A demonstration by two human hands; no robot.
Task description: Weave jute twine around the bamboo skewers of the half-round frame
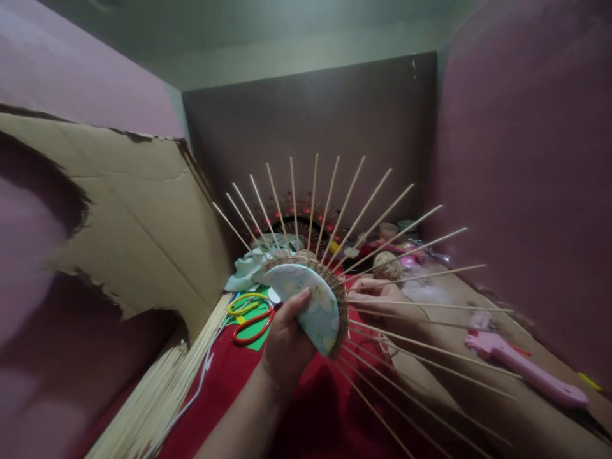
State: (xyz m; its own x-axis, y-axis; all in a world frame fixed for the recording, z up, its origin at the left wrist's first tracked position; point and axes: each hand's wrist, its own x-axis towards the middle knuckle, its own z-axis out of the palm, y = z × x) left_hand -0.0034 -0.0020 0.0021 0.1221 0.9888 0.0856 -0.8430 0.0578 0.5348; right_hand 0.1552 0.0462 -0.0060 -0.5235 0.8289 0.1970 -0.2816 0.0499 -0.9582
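My left hand (289,335) grips a half-round piece covered in pale blue floral fabric (310,296), thumb on its face and the other fingers hidden behind. A woven brown twine band (342,299) runs around its curved edge. Many thin wooden sticks (382,245) fan outward from that band. My right hand (377,294) is behind the sticks on the right, its fingertips pinched together close to the band. What the fingertips hold is hidden by the sticks. A thin strand shows near the right wrist.
Scissors with yellow and red handles (253,326) lie left on red cloth (220,389). A stick bundle (143,401), white cord (203,376) and torn cardboard (143,223) stand further left. Rightward are a twine ball (388,266) and pink glue gun (530,370). Walls close in both sides.
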